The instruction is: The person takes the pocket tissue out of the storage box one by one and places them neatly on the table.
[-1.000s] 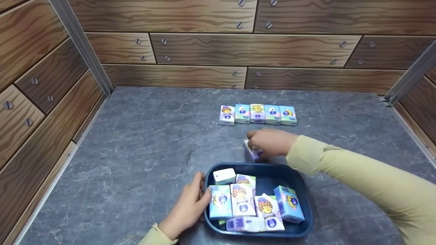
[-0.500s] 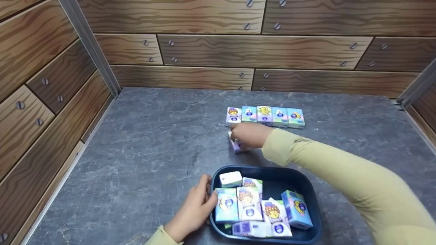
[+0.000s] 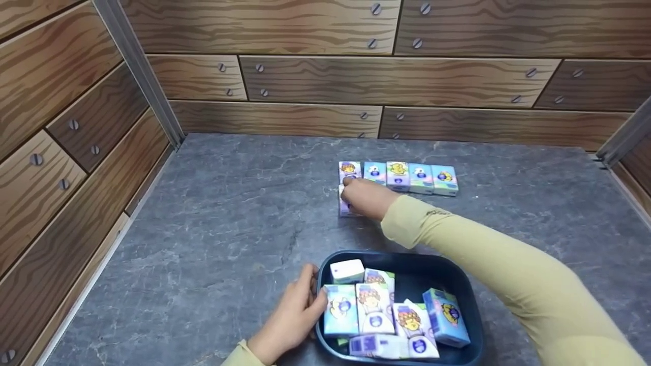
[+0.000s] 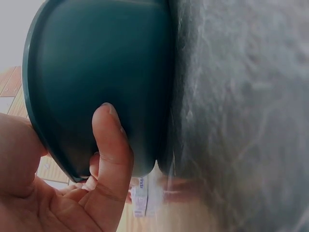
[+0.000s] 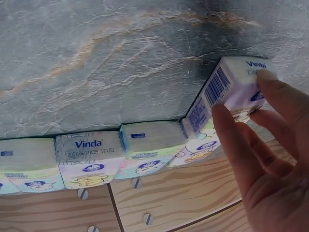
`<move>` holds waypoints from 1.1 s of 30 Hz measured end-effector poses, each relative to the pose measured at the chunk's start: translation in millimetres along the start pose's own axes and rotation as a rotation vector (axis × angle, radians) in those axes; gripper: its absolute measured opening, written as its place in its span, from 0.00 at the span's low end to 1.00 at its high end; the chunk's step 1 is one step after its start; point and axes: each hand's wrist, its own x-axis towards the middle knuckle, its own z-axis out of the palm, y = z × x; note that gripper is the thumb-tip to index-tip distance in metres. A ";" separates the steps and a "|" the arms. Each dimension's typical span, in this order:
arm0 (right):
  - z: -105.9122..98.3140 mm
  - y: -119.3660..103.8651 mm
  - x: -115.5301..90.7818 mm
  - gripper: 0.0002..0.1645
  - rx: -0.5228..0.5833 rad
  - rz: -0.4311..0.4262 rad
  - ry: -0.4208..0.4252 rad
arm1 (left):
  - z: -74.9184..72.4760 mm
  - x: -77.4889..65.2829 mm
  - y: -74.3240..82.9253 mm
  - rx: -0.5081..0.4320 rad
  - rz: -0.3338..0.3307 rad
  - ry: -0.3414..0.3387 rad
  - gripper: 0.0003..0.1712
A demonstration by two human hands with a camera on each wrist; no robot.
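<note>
My right hand (image 3: 371, 197) pinches a small purple-and-white tissue pack (image 3: 344, 208) between thumb and fingers. In the right wrist view, this pack's barcode side and "Vinda" end show, and it stands against the leftmost pack (image 5: 200, 147) of a row. The row of several packs (image 3: 398, 175) lies side by side farther back. My left hand (image 3: 291, 315) grips the left side of a dark blue plastic tub (image 3: 407, 256), thumb at the rim and fingers along the outer wall (image 4: 96, 63). Several tissue packs (image 3: 374, 307) lie jumbled inside it, one blue pack (image 3: 446, 317) leaning at the right.
A grey marbled tabletop (image 3: 229, 229) spreads under everything. Wood-patterned panels (image 3: 305, 76) close off the back, and others stand along the left and right sides. Metal corner posts (image 3: 140, 71) join the panels.
My right hand has carried the tissue pack left and away from the tub, to just in front of the row's left end, and straightened it. The left hand stays on the tub.
</note>
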 end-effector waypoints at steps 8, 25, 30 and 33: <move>-1.1 13.6 -3.6 0.16 0.121 0.023 0.011 | 2.3 -2.8 -2.6 -0.042 -0.030 -0.029 0.10; -0.5 39.8 -8.3 0.32 0.180 0.091 -0.136 | -0.4 0.1 1.6 0.002 -0.027 -0.010 0.09; 1.2 39.9 -4.5 0.34 0.189 0.096 -0.139 | -1.9 0.3 1.2 0.013 -0.033 -0.001 0.08; 3.5 41.2 -2.4 0.33 0.205 0.106 -0.160 | -1.6 0.0 0.2 0.017 -0.025 0.005 0.09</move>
